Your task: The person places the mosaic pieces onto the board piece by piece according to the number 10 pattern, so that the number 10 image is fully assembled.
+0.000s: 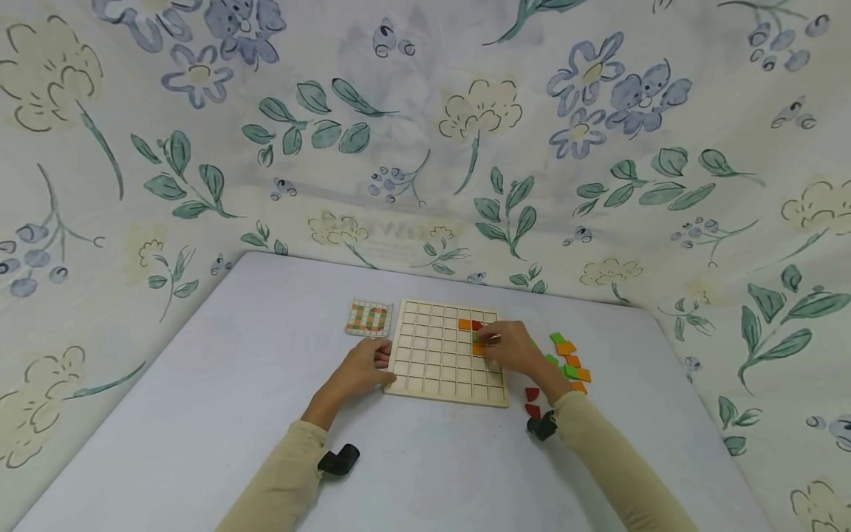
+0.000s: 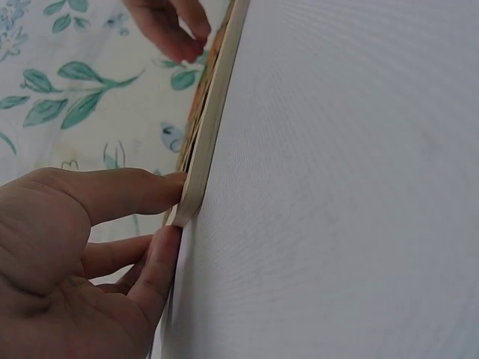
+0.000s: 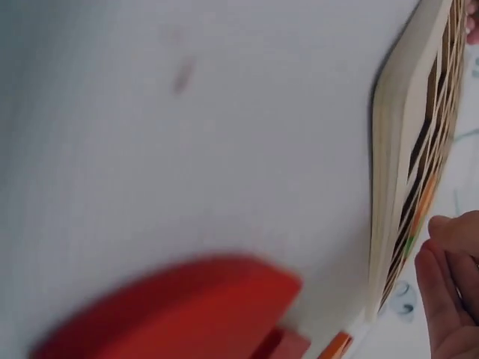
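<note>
Rising behind the wooden grid board (image 1: 425, 355), a floral backdrop (image 1: 412, 66) spread past both its sides. Beneath the board, a white surface (image 1: 186, 369) reached well beyond it. Two cream sleeves (image 1: 286, 465) came in from the board's near side. The board itself lay flat, its thin ridges marking off square cells. At its left edge, close to the near corner, the left hand (image 1: 362, 366) had its grip on the rim, pinched between thumb and fingers. Over the board's right part, the right hand (image 1: 513, 347) was bent, thumb and fingertips close together; whether that grip held a piece, I could not tell. Just left of the board's far left corner lay a patterned card (image 1: 359, 316). Black wrist devices (image 1: 340, 459) sat nearer than the board. Right of the board were scattered loose green tiles (image 1: 570, 372) and loose orange tiles (image 1: 566, 347), with two red curved-edged tiles (image 1: 532, 394) near its right edge. Within its right cells sat an orange tile (image 1: 465, 324), a red tile (image 1: 476, 325) and a green tile (image 1: 475, 337).
</note>
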A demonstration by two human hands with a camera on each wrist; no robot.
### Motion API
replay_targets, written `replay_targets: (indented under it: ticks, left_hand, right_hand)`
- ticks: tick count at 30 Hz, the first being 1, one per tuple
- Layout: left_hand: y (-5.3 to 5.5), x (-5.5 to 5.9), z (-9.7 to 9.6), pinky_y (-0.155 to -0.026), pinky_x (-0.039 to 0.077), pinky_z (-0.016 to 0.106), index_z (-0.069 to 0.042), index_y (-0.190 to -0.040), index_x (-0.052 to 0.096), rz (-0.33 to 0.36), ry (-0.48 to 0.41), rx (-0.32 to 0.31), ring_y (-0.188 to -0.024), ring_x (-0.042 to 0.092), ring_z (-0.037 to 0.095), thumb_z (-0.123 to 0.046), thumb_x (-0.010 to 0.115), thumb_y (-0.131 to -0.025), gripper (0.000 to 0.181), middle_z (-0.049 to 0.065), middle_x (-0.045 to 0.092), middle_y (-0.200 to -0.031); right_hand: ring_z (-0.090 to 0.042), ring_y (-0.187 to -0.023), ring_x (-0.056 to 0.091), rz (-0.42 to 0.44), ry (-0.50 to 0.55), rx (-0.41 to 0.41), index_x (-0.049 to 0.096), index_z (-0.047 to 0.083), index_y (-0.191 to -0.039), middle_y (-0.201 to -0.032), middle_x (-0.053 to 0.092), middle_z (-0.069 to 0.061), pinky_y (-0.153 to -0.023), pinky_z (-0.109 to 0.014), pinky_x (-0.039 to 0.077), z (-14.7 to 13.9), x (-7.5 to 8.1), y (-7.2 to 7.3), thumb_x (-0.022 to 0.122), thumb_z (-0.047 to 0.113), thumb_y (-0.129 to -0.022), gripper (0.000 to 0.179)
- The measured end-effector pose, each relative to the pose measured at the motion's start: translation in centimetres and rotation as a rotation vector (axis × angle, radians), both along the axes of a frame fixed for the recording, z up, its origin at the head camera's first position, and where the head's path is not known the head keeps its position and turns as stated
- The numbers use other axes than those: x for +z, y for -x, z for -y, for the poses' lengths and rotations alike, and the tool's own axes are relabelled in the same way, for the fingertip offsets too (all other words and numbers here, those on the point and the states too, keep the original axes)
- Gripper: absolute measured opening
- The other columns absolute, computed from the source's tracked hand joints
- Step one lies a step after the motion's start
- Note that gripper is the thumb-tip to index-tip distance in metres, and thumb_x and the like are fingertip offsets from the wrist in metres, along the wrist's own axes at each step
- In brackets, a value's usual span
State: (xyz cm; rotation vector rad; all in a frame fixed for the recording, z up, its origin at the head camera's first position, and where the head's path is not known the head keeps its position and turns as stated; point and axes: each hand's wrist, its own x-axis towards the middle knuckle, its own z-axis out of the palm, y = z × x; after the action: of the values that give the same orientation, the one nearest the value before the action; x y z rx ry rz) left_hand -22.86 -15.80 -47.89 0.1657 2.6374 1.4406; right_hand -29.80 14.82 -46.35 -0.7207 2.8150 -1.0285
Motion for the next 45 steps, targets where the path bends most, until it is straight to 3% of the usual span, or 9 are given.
replay_targets:
  ticks: [5, 10, 16, 23, 33, 45]
  left_hand:
    - [-0.1, 0.1, -0.1, -0.092, 0.054, 0.031, 0.013, -0.135, 0.046, 0.004, -0.009, -0.001, -0.105, 0.058, 0.027, 0.006, 0.077, -0.077, 0.067, 0.017, 0.052, -0.116]
    - [-0.1, 0.0, -0.1, -0.093, 0.053, 0.033, 0.012, -0.136, 0.046, 0.004, 0.005, 0.005, -0.106, 0.057, 0.026, 0.004, 0.077, -0.077, 0.068, 0.017, 0.052, -0.118]
    - [0.0, -0.1, 0.0, -0.093, 0.053, 0.034, 0.011, -0.137, 0.045, 0.002, 0.014, 0.006, -0.107, 0.057, 0.026, 0.002, 0.077, -0.077, 0.068, 0.018, 0.052, -0.12]
    - [0.1, -0.1, 0.0, -0.093, 0.053, 0.032, 0.012, -0.137, 0.045, 0.006, 0.018, 0.006, -0.107, 0.057, 0.027, 0.004, 0.077, -0.077, 0.068, 0.018, 0.052, -0.12]
    - [0.2, 0.0, -0.2, -0.093, 0.054, 0.032, 0.012, -0.136, 0.046, 0.003, 0.007, 0.005, -0.106, 0.057, 0.027, 0.005, 0.077, -0.077, 0.067, 0.019, 0.052, -0.12]
    - [0.1, 0.0, -0.2, -0.092, 0.054, 0.032, 0.013, -0.135, 0.046, -0.008, -0.001, -0.001, -0.105, 0.058, 0.027, 0.006, 0.076, -0.076, 0.066, 0.019, 0.052, -0.118]
  right_hand:
    - [-0.026, -0.097, 0.067, -0.024, 0.029, -0.122, 0.071, -0.002, -0.11, -0.108, 0.069, -0.014, -0.085, -0.034, 0.058, -2.2, 0.4, 0.5, 0.069, -0.002, -0.084, 0.026]
    - [-0.028, -0.098, 0.066, 0.004, 0.013, -0.216, 0.07, -0.001, -0.113, -0.11, 0.069, -0.014, -0.085, -0.038, 0.058, -4.7, 0.7, 0.8, 0.068, 0.002, -0.085, 0.029]
    - [-0.031, -0.099, 0.065, -0.023, -0.007, -0.236, 0.068, -0.003, -0.115, -0.11, 0.068, -0.016, -0.087, -0.043, 0.057, -7.7, 0.4, 1.1, 0.068, 0.003, -0.086, 0.03]
    - [-0.03, -0.101, 0.062, 0.019, -0.05, -0.313, 0.068, -0.001, -0.116, -0.111, 0.067, -0.015, -0.091, -0.044, 0.055, -10.1, -0.4, 1.0, 0.068, 0.007, -0.089, 0.029]
    - [-0.032, -0.101, 0.06, 0.033, -0.044, -0.348, 0.067, -0.002, -0.116, -0.11, 0.066, -0.017, -0.09, -0.046, 0.054, -12.1, -0.4, 0.6, 0.067, 0.005, -0.086, 0.031]
    - [-0.033, -0.099, 0.062, 0.03, -0.115, -0.396, 0.068, -0.003, -0.113, -0.107, 0.068, -0.019, -0.084, -0.044, 0.057, -14.1, -0.7, 0.1, 0.07, 0.008, -0.088, 0.027]
